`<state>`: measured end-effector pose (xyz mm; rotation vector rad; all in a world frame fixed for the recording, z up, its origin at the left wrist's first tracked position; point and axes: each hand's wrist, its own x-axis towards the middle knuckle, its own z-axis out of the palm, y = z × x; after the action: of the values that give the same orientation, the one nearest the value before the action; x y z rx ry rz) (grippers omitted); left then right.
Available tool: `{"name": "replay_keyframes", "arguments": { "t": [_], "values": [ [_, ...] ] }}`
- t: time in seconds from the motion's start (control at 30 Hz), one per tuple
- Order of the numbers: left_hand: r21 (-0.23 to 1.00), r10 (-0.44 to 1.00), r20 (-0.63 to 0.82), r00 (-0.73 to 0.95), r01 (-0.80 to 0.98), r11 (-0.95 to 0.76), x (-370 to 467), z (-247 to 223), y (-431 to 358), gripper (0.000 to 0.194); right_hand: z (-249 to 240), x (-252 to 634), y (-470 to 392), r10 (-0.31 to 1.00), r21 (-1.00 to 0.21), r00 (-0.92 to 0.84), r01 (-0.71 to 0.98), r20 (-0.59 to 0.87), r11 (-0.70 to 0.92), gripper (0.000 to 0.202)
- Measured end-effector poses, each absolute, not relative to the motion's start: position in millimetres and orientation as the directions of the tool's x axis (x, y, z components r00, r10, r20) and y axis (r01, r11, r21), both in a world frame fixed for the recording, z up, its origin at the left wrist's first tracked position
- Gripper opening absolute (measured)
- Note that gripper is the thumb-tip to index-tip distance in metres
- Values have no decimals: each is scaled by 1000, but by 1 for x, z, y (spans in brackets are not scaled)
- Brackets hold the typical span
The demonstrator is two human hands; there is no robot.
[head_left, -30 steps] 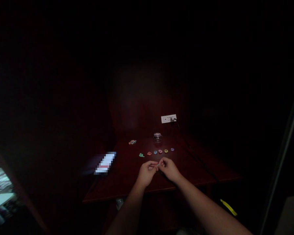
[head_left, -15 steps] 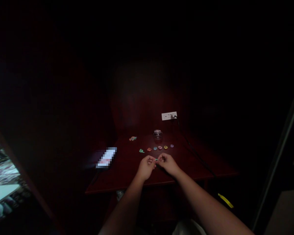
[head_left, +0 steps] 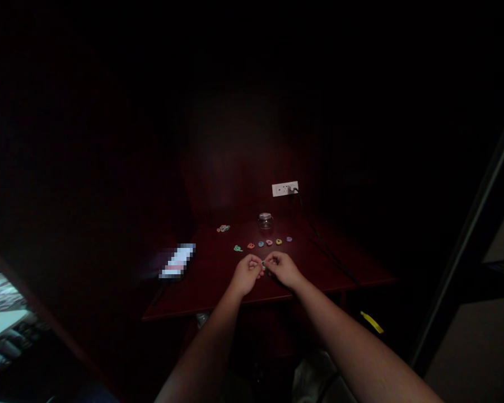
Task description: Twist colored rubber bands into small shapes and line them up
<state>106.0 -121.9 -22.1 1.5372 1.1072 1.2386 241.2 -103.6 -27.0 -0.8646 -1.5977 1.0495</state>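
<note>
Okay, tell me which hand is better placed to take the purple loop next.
The right hand, I'd judge: the purple loop lies ahead of it, while the left hand sits farther off. Both hands' fingertips meet at a small green piece, so the right should probably let go first.

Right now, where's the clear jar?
In the head view, the jar stands near the back of the table, behind the row of small colored loops, below the wall socket.
</note>
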Motion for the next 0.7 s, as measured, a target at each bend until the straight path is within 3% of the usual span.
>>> {"name": "replay_keyframes", "arguments": {
  "t": [0.33, 0.7],
  "values": [
    [954, 960, 240, 147, 146, -261, 105, -23, -119, 12, -31, 242, -98, 907, -924, -234, 72, 351, 376, 12],
    [952, 962, 227, 153, 175, -252, 104, -24, -120, 16, -32, 243, -98, 922, -950, -235, -27, 308, 311, 6]
  ]
}}
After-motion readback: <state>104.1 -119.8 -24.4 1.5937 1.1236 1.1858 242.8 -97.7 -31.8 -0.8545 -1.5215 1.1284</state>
